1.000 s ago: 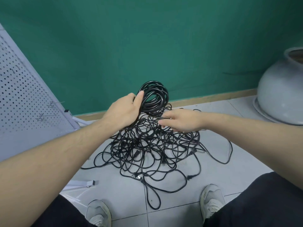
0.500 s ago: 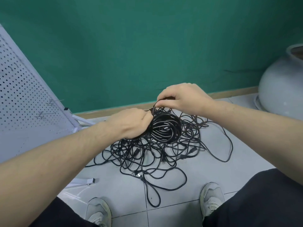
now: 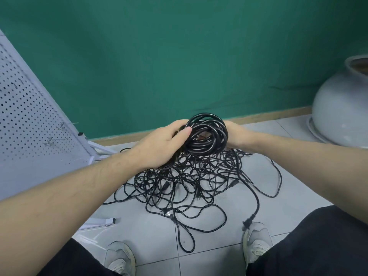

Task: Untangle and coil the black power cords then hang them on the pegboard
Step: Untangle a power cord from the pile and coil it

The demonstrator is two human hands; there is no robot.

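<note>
A coil of black power cord [image 3: 207, 136] stands upright above the floor, held between both hands. My left hand [image 3: 161, 144] grips its left side, thumb laid across the loops. My right hand [image 3: 237, 136] holds the right side, its fingers hidden behind the coil. Below lies a tangled pile of black cords [image 3: 189, 180] on the grey tiles, with plugs showing and one loose end [image 3: 248, 222] near my right shoe. The white pegboard [image 3: 25, 108] leans at the left, with metal hooks [image 3: 53, 138] on it.
A large grey ceramic pot [image 3: 342, 108] sits on the floor at the right. The pegboard's white feet [image 3: 99, 222] stick out over the tiles. A green wall with a wooden skirting runs behind. My shoes and dark trousers frame the bottom.
The coil has been raised and turned upright. My right hand dropped from the coil's top to its right side. The left hand shifted up with it.
</note>
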